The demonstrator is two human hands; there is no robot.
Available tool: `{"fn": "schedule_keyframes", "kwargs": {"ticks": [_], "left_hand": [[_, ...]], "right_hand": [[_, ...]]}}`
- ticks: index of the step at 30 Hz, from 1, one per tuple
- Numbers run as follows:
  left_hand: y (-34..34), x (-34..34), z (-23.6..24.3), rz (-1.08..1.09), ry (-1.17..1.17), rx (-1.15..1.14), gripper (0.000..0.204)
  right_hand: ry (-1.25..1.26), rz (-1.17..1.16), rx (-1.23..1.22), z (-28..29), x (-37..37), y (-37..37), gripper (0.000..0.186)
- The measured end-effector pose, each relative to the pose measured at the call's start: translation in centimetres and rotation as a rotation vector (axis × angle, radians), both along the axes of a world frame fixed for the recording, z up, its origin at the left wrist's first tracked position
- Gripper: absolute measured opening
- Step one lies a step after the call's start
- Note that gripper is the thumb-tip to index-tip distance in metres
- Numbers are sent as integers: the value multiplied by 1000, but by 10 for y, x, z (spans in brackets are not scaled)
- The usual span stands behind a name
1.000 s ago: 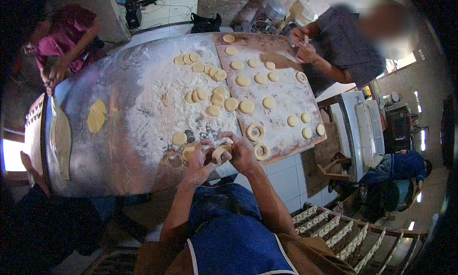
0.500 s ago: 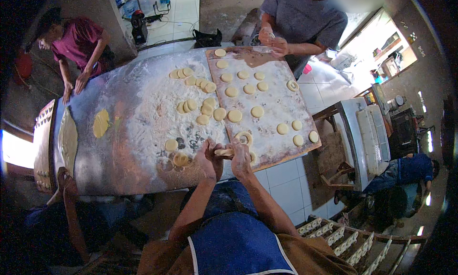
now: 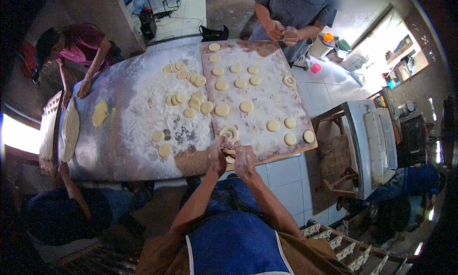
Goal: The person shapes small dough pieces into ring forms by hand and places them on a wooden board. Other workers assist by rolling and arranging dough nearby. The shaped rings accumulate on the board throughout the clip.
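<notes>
Both of my hands are closed in front of me over the near left corner of a floured wooden board [image 3: 267, 89]. My left hand [image 3: 218, 156] and my right hand [image 3: 245, 161] pinch a small piece of dough [image 3: 229, 152] between them; the fingers partly cover it. Just beyond my fingers a dough ring [image 3: 229, 132] lies on the board. Pale dough [image 3: 230, 159] shows below the held piece, mostly hidden. Round dough discs [image 3: 246, 106] are spread over the board, with another dough ring [image 3: 288, 81] near its right edge.
Left of the board, a floured metal table [image 3: 129, 155] carries clustered dough discs [image 3: 194, 102], a flat dough scrap [image 3: 99, 114] and a long dough sheet [image 3: 70, 132]. Co-workers stand across [image 3: 296, 17], at the far left [image 3: 86, 51] and near left [image 3: 67, 208]. A rack of dough rings [image 3: 343, 246] stands lower right.
My hands have shifted right, from the metal table onto the board's corner, still holding the dough. The view has shifted. The near-left co-worker's arm has drawn back from the dough sheet.
</notes>
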State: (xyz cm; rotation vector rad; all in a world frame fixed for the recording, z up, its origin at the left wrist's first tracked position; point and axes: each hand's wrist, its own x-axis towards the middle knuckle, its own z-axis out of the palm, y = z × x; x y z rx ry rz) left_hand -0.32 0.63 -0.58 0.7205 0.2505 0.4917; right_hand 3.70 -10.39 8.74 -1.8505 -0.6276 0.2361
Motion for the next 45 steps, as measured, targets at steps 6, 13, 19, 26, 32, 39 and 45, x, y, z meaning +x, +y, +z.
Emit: {"fn": "schedule_keyframes", "kwargs": {"ticks": [6, 13, 19, 26, 32, 39, 45], "left_hand": [[-28, -5, 81, 171, 251, 789, 24], [-38, 11, 82, -55, 394, 946, 21], [-68, 11, 74, -38, 501, 890, 30], [-45, 16, 32, -16, 437, 913, 27], [-61, 53, 85, -77, 772, 1538, 26], [-39, 53, 86, -265, 544, 1670, 22], [-36, 24, 104, -43, 482, 1538, 25]], "right_hand": [[191, 74, -173, 45, 11, -19, 50], [110, 127, -32, 21, 23, -50, 43], [-6, 72, 41, 20, 17, -68, 43], [230, 56, 280, 36, 21, -83, 20], [-67, -170, -353, 20, 37, -106, 48], [-303, -179, -520, 25, 80, -99, 55], [-929, 33, -734, -11, 141, -76, 31]]}}
